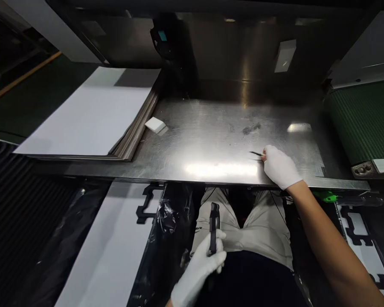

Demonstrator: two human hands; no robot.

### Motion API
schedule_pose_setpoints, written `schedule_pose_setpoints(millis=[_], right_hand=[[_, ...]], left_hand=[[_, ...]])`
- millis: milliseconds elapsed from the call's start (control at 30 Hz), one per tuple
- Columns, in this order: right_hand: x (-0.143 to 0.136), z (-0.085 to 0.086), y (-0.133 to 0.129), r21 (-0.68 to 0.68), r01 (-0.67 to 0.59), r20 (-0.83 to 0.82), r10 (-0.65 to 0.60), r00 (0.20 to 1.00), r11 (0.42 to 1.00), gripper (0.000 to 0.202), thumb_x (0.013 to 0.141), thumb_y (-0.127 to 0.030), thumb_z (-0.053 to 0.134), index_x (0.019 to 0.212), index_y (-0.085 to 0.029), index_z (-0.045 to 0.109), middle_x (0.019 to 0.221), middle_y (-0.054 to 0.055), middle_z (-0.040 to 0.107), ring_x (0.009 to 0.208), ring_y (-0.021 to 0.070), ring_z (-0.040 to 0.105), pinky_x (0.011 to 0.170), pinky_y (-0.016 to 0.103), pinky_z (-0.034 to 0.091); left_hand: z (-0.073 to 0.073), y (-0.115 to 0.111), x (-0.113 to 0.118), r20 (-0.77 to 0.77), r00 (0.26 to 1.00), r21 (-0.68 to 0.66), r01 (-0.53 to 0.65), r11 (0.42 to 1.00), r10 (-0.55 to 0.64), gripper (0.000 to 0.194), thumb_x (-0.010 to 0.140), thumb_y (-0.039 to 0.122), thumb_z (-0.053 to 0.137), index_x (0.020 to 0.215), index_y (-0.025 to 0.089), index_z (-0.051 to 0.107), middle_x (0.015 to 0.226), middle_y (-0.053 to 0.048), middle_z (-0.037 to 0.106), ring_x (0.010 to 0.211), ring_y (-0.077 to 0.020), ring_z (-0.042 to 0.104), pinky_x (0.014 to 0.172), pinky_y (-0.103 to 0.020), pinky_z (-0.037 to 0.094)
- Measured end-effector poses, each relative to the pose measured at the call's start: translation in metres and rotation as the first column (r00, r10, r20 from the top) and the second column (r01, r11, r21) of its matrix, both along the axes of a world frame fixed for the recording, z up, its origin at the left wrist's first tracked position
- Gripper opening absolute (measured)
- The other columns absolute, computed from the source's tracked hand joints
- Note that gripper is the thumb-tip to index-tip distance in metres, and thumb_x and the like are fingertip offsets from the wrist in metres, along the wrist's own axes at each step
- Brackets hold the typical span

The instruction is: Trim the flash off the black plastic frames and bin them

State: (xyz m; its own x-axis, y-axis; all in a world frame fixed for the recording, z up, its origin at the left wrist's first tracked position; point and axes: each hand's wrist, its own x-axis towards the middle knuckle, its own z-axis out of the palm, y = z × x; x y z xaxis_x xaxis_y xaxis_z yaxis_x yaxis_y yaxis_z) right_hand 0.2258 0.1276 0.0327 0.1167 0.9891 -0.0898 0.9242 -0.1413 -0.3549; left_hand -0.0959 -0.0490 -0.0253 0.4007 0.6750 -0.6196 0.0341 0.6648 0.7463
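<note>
A steel counter (205,128) spans the middle; short of its near edge, the gloved left hand (203,264) has its grip clamped round a black part (214,221), while the gloved right hand (280,167) is over that edge. From the right grip, the part lies leftward and bodyward, long axis pointing toward the counter, slim and dark, finer detail unclear. Smallest, a thin dark tool (256,153), pinched in the right hand, points left.

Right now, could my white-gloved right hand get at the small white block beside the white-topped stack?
Probably yes: the way across the shiny metal table looks free between your right hand and the small white block, though the thin dark tool that hand holds might hinder gripping.
</note>
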Motion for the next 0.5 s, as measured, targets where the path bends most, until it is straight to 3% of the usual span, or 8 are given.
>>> schedule_pose_setpoints(millis=[100,200,267,333,433,500], right_hand=[[0.006,0.018,-0.039,-0.083,-0.023,-0.33,-0.006,0.944,0.996,0.033,0.115,-0.046,0.047,0.116,-0.02,0.069,0.084,0.006,0.07,0.071,0.0237,0.061,0.071,0.036,0.049],[-0.004,0.019,-0.094,-0.215,-0.318,-0.666,0.099,0.739,0.923,0.05,0.114,-0.065,0.042,0.108,-0.026,0.072,0.077,0.002,0.065,0.064,0.0207,0.055,0.065,0.035,0.048],[-0.021,0.004,-0.131,-0.255,-0.473,-0.727,0.155,0.669,0.843,0.054,0.115,-0.066,0.039,0.095,-0.026,0.07,0.079,0.002,0.064,0.069,0.0211,0.056,0.067,0.035,0.047],[-0.043,-0.02,-0.162,-0.282,-0.522,-0.711,0.191,0.677,0.805,0.053,0.116,-0.062,0.039,0.085,-0.024,0.061,0.085,0.003,0.064,0.076,0.0214,0.057,0.07,0.035,0.046],[-0.07,-0.054,-0.195,-0.331,-0.451,-0.705,0.1,0.702,0.829,0.047,0.116,-0.056,0.04,0.085,-0.024,0.055,0.081,0.001,0.063,0.072,0.0195,0.057,0.067,0.032,0.044],[-0.081,-0.068,-0.21,-0.327,-0.372,-0.707,0.036,0.706,0.869,0.045,0.116,-0.055,0.04,0.087,-0.024,0.056,0.076,-0.001,0.062,0.066,0.0184,0.057,0.063,0.031,0.044]], left_hand=[[-0.002,-0.002,0.014,-0.008,1.0,-0.074,0.007,0.997,-0.007,0.044,0.081,0.034,0.085,0.12,0.025,0.066,0.082,0.006,0.052,0.07,-0.0149,0.053,0.072,-0.032,0.049],[-0.007,-0.004,0.023,-0.035,0.999,-0.096,-0.003,0.995,0.0,0.043,0.078,0.028,0.082,0.118,0.022,0.066,0.082,0.005,0.054,0.068,-0.0138,0.053,0.068,-0.031,0.048],[-0.012,-0.004,0.028,-0.05,0.999,-0.099,0.008,0.995,-0.013,0.037,0.078,0.029,0.08,0.112,0.022,0.066,0.08,0.005,0.054,0.063,-0.0138,0.053,0.063,-0.03,0.046],[-0.015,-0.005,0.032,-0.08,0.996,-0.069,0.038,0.997,-0.043,0.023,0.078,0.026,0.076,0.098,0.022,0.064,0.074,0.006,0.053,0.059,-0.0138,0.048,0.058,-0.03,0.04],[-0.015,-0.006,0.039,-0.111,0.989,0.008,0.097,0.995,-0.095,0.013,0.075,0.018,0.069,0.081,0.023,0.06,0.072,0.004,0.052,0.063,-0.0153,0.044,0.059,-0.032,0.038],[-0.015,-0.008,0.042,-0.111,0.987,0.036,0.118,0.992,-0.114,0.012,0.072,0.015,0.067,0.078,0.023,0.06,0.075,0.002,0.055,0.069,-0.0167,0.046,0.064,-0.033,0.04]])
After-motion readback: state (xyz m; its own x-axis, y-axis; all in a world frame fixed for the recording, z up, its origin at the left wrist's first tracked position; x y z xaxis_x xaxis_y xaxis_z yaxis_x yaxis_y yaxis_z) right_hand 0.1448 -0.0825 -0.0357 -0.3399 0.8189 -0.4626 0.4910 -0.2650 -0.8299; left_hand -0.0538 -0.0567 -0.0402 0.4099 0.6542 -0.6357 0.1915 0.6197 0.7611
